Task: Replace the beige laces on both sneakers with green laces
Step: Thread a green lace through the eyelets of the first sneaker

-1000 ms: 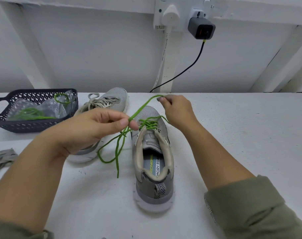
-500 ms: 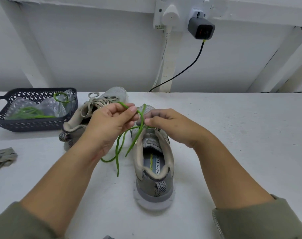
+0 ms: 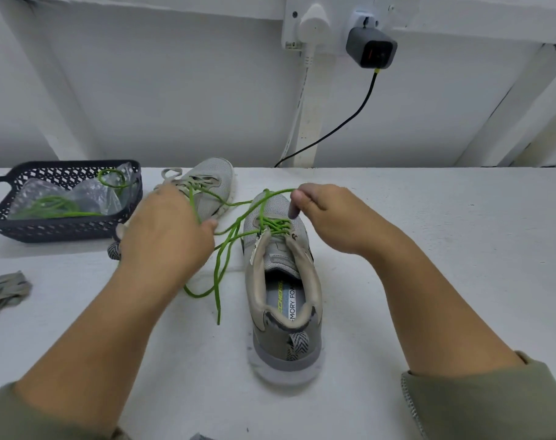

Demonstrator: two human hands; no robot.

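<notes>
A grey sneaker [image 3: 284, 300] stands heel toward me at the table's centre, with a green lace [image 3: 229, 246] threaded through its eyelets. My right hand [image 3: 330, 214] pinches one strand of this lace above the toe. My left hand [image 3: 165, 227] holds the other strand, which runs over its fingers; loose ends trail on the table between the shoes. A second grey sneaker [image 3: 207, 185] with its beige lace [image 3: 175, 177] lies behind my left hand, partly hidden by it.
A dark plastic basket [image 3: 64, 227] at the left holds a clear bag and another green lace [image 3: 51, 206]. A removed beige lace [image 3: 3, 290] lies at the left edge. On the wall behind hang a socket, a charger [image 3: 372, 50] and cables.
Both hands met over the sneaker's tongue, then drew apart again: my left hand went left with its strand, my right hand up and right with the other.
</notes>
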